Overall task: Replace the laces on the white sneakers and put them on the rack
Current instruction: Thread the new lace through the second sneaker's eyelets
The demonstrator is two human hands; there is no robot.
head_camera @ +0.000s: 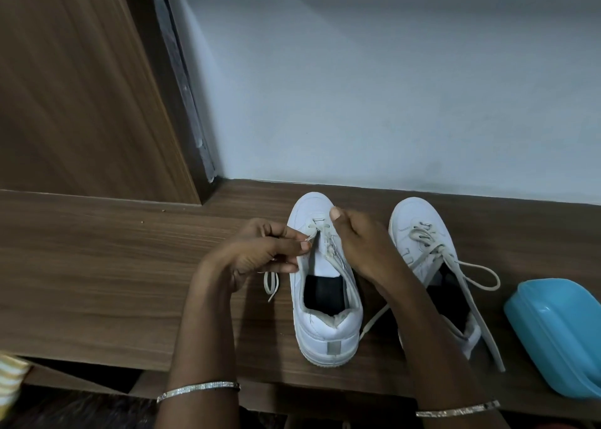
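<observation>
Head view: our left hand (260, 249) pinches the limp lace (317, 224), best held near its tip, we judge, while our right hand (361, 246) grips the light sneaker (328, 327).

Head view, steeply down, close.

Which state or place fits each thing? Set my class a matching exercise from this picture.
Things:
1 left hand
2 right hand
3 blue box
4 right sneaker

Matches:
A at the far right edge
B pinches a lace
C laced, in no hand
D grips the left sneaker

Pairs: 1-B; 2-D; 3-A; 4-C
</observation>
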